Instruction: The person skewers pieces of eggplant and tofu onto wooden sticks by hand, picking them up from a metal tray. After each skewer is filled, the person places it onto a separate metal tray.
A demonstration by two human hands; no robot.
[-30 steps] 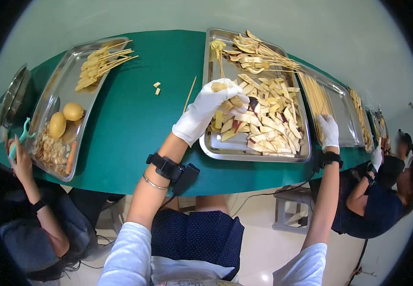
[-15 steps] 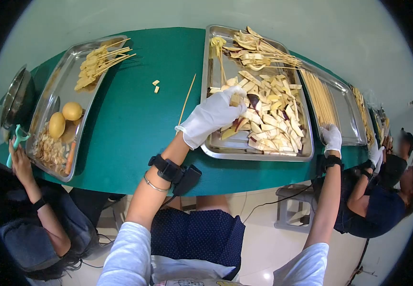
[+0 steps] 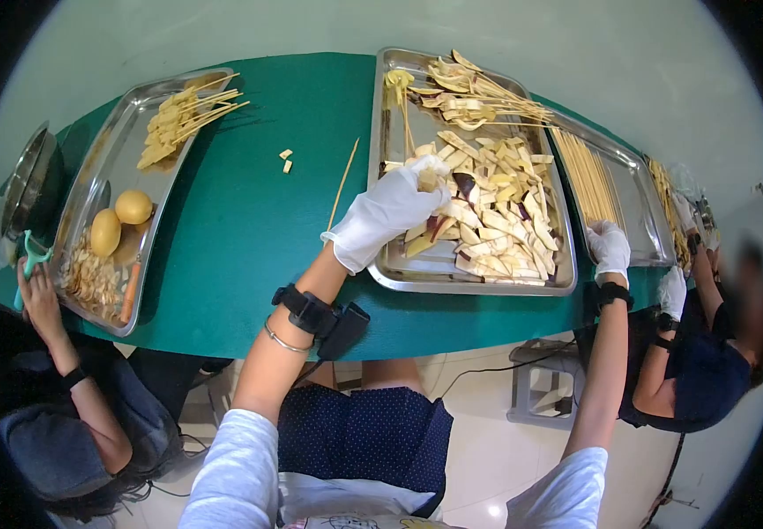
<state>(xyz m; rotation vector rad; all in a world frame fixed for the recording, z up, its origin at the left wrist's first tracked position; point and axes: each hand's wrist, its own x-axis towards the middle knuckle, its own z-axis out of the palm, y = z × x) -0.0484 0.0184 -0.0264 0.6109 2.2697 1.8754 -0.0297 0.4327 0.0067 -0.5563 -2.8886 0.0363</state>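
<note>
My left hand [image 3: 390, 212], in a white glove, is closed around pale cut eggplant [image 3: 430, 181] above the left part of a metal tray. Cut eggplant strips [image 3: 496, 212], some with dark purple skin, are heaped in this tray. Over the right-hand tray, my gloved right hand [image 3: 609, 247] has its fingers bent together at the near ends of a row of bamboo skewers [image 3: 588, 176]; its fingertips are partly hidden. Threaded eggplant skewers [image 3: 478, 88] lie at the back of the eggplant tray.
A tray [image 3: 90, 212] at left holds potatoes [image 3: 106, 231], peelings, a peeler and threaded skewers [image 3: 174, 123]. A single skewer [image 3: 343, 185] and small pale bits [image 3: 286, 160] lie on the green table [image 3: 249, 238]. Co-workers sit on both sides; the left one's hand [image 3: 39, 300] holds a green peeler [image 3: 36, 254].
Both my hands stay almost in place, the left still holding the pale eggplant. At the right, a co-worker's gloved hands have moved apart, one reaching farther back.
</note>
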